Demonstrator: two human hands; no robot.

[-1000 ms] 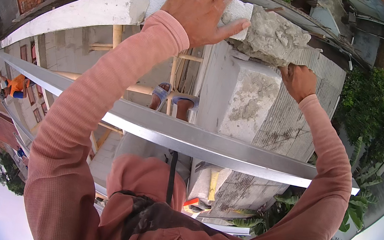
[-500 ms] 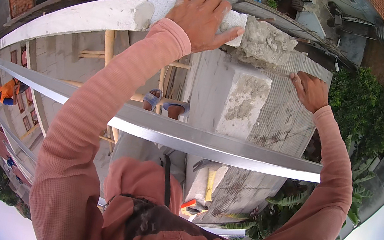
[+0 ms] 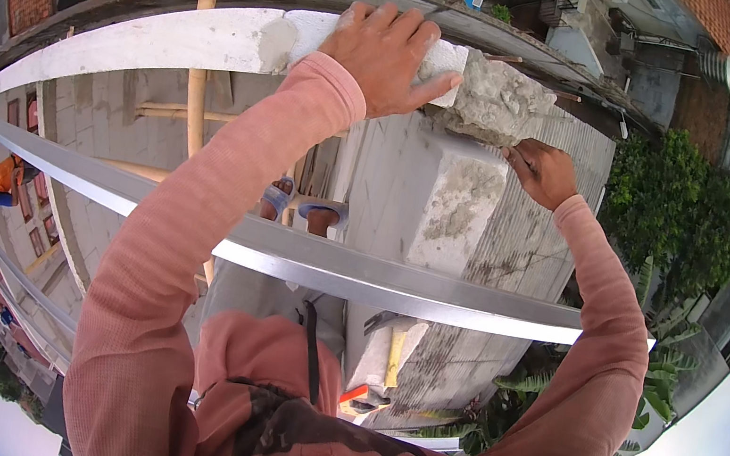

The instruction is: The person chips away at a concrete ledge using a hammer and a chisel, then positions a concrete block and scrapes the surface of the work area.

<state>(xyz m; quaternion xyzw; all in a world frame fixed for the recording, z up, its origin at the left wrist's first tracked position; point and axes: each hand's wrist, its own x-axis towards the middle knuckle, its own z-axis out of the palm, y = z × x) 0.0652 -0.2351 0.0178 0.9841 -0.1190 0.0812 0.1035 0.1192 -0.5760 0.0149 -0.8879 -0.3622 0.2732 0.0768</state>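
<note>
My left hand (image 3: 381, 57) rests on top of a white block (image 3: 449, 62) in the wall's top course. Its fingers are spread over the far edge and the thumb is stretched out to the right. Beside that block sits a rough grey lump of mortar (image 3: 500, 101). At the lump's lower right edge my right hand (image 3: 543, 172) is closed, thumb and fingers pinched together; whatever they hold is hidden. Below the lump stands a white block pillar (image 3: 459, 207) smeared with mortar.
A metal beam (image 3: 395, 281) crosses in front of my body. A hammer (image 3: 395, 352) with a yellow handle and an orange-red tool (image 3: 354, 393) lie at lower right. Bamboo poles (image 3: 193, 105) stand left. My sandalled feet (image 3: 321, 216) show below; a person in orange (image 3: 3, 175) is far left.
My right hand has moved left and in against the lower edge of the mortar lump. My left hand stays on the block. The whole view has shifted slightly.
</note>
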